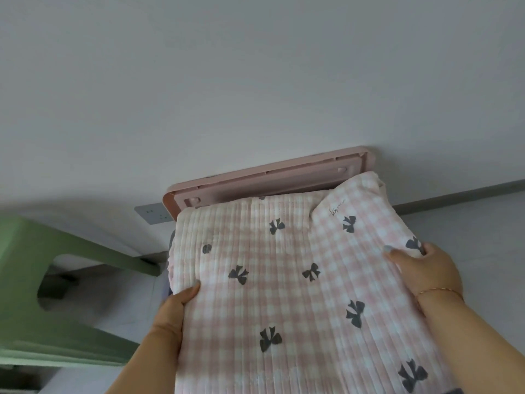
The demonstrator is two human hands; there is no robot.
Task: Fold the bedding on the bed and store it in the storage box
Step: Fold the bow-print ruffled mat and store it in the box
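A folded pink-and-white checked quilt with dark bow prints fills the lower middle of the head view. My left hand grips its left edge, thumb on top. My right hand holds its right edge, thumb pressed on the fabric, a thin bracelet on the wrist. Behind the quilt's far end stands the pink lid of the storage box, leaning open against the wall. The box body is hidden under the quilt.
A green plastic stool stands at the left. A wall socket plate sits low on the white wall beside the lid. A grey skirting strip runs along the wall at the right.
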